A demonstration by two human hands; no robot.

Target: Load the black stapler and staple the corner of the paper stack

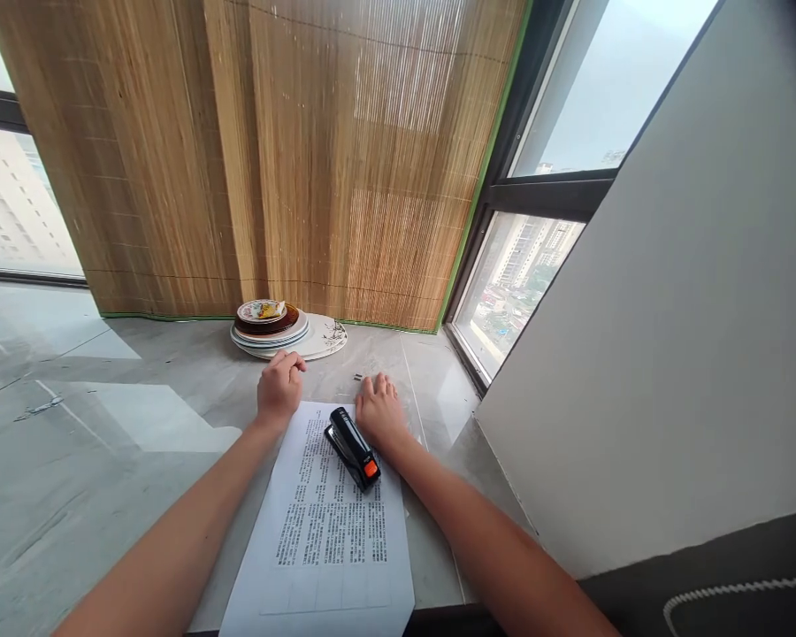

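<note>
A printed sheet of paper (325, 531) lies on the grey marble surface (106, 460) in front of me. A black stapler (353, 447) with an orange end lies across the sheet's upper right part. My left hand (279, 387) rests at the sheet's top left corner with its fingers curled in a loose fist. My right hand (378, 411) lies at the top right corner just beside the stapler, fingers bent down on the surface. Neither hand visibly holds anything. A small dark staple-like bit (358, 378) lies just beyond my right hand.
A stack of plates (271, 329) stands at the back against a bamboo blind (305, 159), with a flat white decorated plate (328, 336) beside it. A window (510, 283) and a grey wall (669, 336) close off the right side.
</note>
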